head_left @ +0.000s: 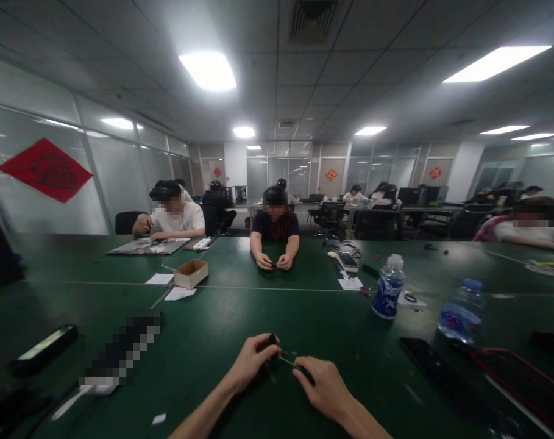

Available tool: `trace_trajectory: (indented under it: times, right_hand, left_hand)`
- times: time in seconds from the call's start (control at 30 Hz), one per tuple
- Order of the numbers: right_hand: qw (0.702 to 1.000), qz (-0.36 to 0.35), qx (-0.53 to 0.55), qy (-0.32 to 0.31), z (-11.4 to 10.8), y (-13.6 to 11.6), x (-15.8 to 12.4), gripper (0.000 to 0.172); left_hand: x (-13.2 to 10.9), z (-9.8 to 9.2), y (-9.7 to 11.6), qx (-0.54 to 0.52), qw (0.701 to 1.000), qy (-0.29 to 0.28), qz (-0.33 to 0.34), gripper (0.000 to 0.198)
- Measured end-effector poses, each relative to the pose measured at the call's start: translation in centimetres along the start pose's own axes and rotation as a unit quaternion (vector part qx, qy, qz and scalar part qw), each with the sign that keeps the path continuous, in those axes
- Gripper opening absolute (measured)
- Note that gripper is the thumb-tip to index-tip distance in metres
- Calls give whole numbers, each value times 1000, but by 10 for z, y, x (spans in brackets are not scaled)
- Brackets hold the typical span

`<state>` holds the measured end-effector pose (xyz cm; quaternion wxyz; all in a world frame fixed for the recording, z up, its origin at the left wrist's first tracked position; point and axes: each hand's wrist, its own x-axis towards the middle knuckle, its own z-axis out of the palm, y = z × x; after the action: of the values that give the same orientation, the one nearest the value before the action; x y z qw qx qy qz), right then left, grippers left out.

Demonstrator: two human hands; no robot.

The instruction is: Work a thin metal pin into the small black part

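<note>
black and small, a part (272, 339) is poking up between the thumb and fingers of my left hand (256, 360), which is pinching it over the green table (208, 341). my right hand (323, 385) is gripping a thin metal tool (286, 361) whose tip is pointing toward the part; blur is hiding whether they're touching. ahead to my right, a white-capped bottle (389, 294) and a blue-capped bottle (462, 314) are standing.

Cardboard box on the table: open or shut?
Open: no lid covers the cardboard box, and its inner walls show from above.
</note>
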<state>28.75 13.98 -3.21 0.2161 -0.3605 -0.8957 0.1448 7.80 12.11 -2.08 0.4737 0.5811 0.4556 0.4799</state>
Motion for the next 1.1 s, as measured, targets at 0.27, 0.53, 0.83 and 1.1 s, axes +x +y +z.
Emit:
trace_trajectory:
  times: [0.27,0.53,0.83,1.1]
  right_hand:
    - [1000,4,2,-11,-5,-2,-1,24]
    - [1000,-7,0,-4,1,2,-2,24]
    - [1000,-12,6,-9,1,2,2,24]
    - [1000,-16,6,-2,7,7,3,25]
  left_hand:
    - [-1,0,2,65,997,-24,34,25]
    - [1,0,-6,61,998,-6,19,24]
    - [1,1,-4,73,997,18,19,19]
    - [6,-1,-15,48,998,19,23,18]
